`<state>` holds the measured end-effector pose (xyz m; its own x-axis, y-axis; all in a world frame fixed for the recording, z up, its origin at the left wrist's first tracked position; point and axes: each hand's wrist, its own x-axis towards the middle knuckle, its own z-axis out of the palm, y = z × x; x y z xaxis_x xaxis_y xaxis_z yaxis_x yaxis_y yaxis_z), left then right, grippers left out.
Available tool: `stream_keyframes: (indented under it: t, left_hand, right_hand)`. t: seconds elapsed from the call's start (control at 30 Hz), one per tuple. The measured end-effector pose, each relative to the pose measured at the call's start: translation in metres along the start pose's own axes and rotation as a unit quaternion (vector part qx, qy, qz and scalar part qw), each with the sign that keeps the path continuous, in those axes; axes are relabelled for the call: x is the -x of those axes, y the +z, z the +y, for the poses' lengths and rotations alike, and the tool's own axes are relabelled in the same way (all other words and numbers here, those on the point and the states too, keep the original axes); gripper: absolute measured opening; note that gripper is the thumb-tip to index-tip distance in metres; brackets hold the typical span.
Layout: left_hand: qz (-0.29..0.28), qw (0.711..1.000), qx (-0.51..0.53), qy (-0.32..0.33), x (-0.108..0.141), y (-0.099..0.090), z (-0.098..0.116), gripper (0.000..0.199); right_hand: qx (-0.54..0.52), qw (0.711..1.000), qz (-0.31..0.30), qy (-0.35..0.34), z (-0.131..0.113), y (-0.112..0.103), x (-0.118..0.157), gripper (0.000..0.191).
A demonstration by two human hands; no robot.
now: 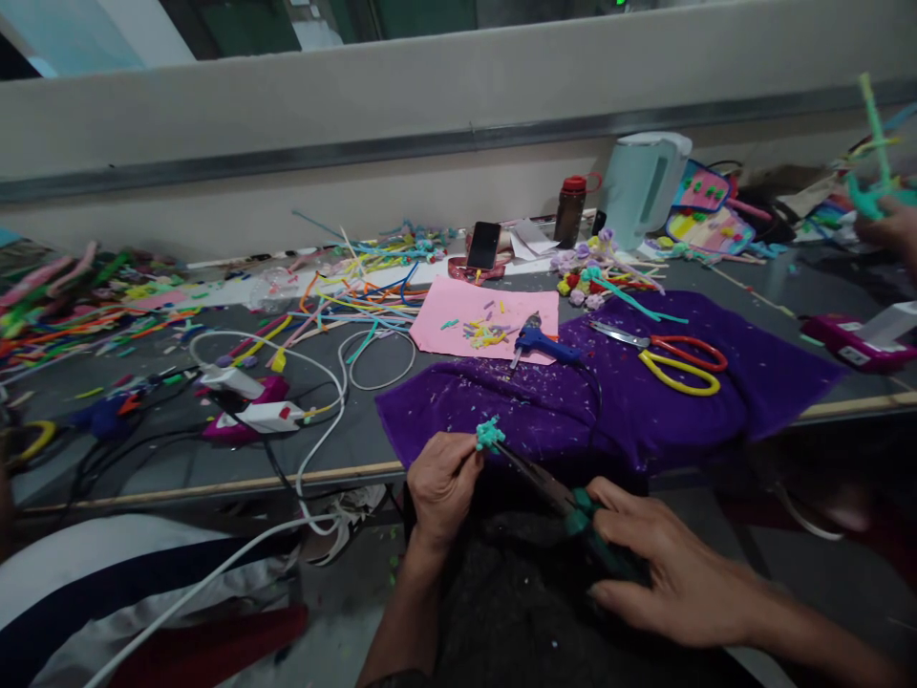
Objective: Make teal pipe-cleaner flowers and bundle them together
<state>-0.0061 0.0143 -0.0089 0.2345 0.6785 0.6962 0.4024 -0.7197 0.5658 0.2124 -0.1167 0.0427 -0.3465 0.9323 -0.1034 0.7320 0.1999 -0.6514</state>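
Between the fingertips of my left hand (445, 480) is a small turquoise pipe-cleaner piece (489, 435), pinched at its left side. My right hand (666, 564) grips the dark green handles of long-nose pliers (537, 476), whose tips reach the right side of the turquoise piece. Whether the jaws clamp it is too small to tell. Both hands are above my lap, at the front edge of a purple cloth (458, 392). On that cloth lie scissors (655, 354) with red and yellow handles. A blue glue gun (544, 342) rests across the cloth and a pink sheet (444, 320).
Pipe cleaners (358, 301) are heaped across the left and back. A phone (483, 246), a bottle (569, 212) and a kettle (637, 191) stand along the wall. White cables (342, 382) loop at left near power strips (250, 411). A co-worker's hand (892, 225) is at right.
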Motion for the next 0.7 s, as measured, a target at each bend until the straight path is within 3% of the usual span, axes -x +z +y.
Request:
stream_keyframes:
  t: [0.27, 0.43, 0.7]
  left_hand:
    - [-0.009, 1.0, 0.009, 0.009, 0.001, 0.0, -0.002, 0.012]
    - [-0.007, 1.0, 0.02, 0.005, 0.001, 0.001, -0.002, 0.013]
    - [0.006, 0.999, 0.035, 0.008, 0.002, 0.002, 0.0, 0.015]
  right_hand:
    - [-0.042, 0.998, -0.044, -0.001, 0.009, -0.002, 0.01, 0.026]
    - [-0.132, 0.989, -0.058, -0.027, 0.007, -0.009, 0.006, 0.014]
    - [-0.366, 0.926, -0.078, -0.043, 0.008, -0.014, -0.003, 0.027]
